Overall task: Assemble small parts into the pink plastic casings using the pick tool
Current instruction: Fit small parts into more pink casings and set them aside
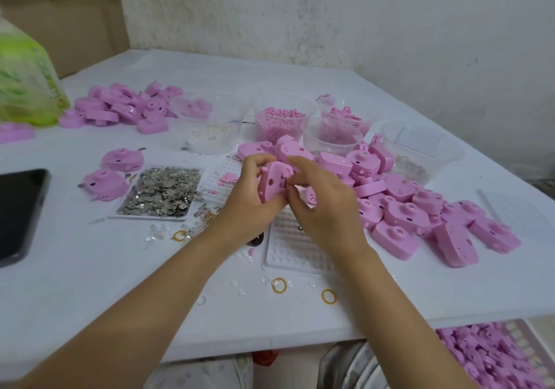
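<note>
Fingers (259, 160) of the left hand (249, 200) curled round a pink casing (270, 187) mid-table, right hand (326, 208) pinching its face, while the right-side heap of casings (420, 211) looked undone and a smaller pile (120, 106) sat far left.

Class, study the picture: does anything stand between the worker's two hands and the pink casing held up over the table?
Nothing visible does. The left hand grips the pink casing directly, and the right hand has its fingers against the casing's face. What they pinch there is too small to tell.
</note>
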